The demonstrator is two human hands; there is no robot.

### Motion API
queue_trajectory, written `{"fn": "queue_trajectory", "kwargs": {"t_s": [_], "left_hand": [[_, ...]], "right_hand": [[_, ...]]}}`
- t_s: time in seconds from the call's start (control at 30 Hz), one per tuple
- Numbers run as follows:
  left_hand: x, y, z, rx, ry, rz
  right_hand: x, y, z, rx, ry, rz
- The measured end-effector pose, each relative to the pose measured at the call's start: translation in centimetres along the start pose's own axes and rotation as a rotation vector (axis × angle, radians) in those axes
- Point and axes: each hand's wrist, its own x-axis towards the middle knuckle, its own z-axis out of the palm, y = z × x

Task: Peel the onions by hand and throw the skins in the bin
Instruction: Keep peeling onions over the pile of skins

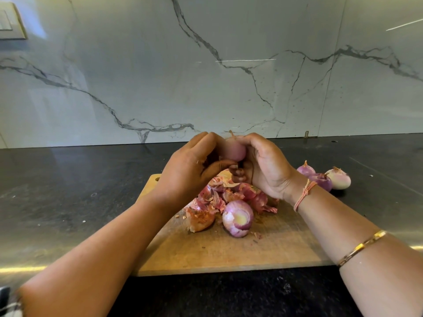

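A pale purple onion (234, 151) is held up above the wooden cutting board (229, 250), between both hands. My left hand (190, 168) grips its left side with fingers and thumb. My right hand (263, 165) cups its right side. On the board lies another onion (238, 218) with its cut end facing me. Behind and left of it is a pile of reddish onion skins (219, 197). Three peeled onions (322, 178) rest on the counter to the right of the board. No bin is in view.
The board lies on a dark stone counter (68, 191) that runs back to a white marble wall (206, 76). A switch plate (10, 21) is on the wall at the top left. Small skin crumbs dot the board.
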Motion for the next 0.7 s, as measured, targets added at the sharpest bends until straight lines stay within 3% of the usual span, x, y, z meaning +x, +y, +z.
{"fn": "queue_trajectory", "kwargs": {"t_s": [0.43,0.7], "left_hand": [[0.03,0.1,0.01,0.001,0.004,-0.026],[0.21,0.38,-0.36,-0.165,0.089,-0.323]], "right_hand": [[0.14,0.14,-0.12,0.036,0.007,-0.011],[0.43,-0.05,-0.48,0.036,0.083,-0.189]]}}
